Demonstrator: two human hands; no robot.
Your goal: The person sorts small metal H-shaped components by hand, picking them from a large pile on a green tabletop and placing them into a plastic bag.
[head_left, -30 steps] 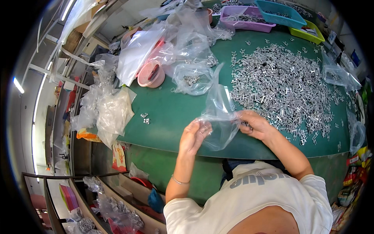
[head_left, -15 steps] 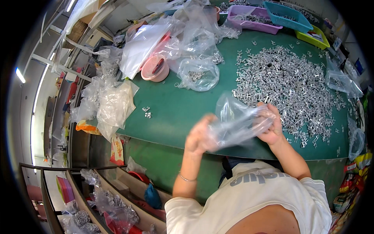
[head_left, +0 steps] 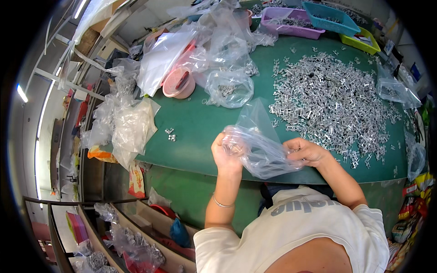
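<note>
Near the frame's centre, over a green table, is a clear plastic bag. Your right hand pinches its right edge; plastic veils your left hand's fingers, so their grip cannot be told. Silvery metal parts are heaped right of centre.

Grey lettering stands on the white shirt; print on coloured packets is too small to read.

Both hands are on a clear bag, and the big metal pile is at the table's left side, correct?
Not quite: the metal pile is on the right side of the table in the head view. The left hand and right hand are on the clear bag.
</note>
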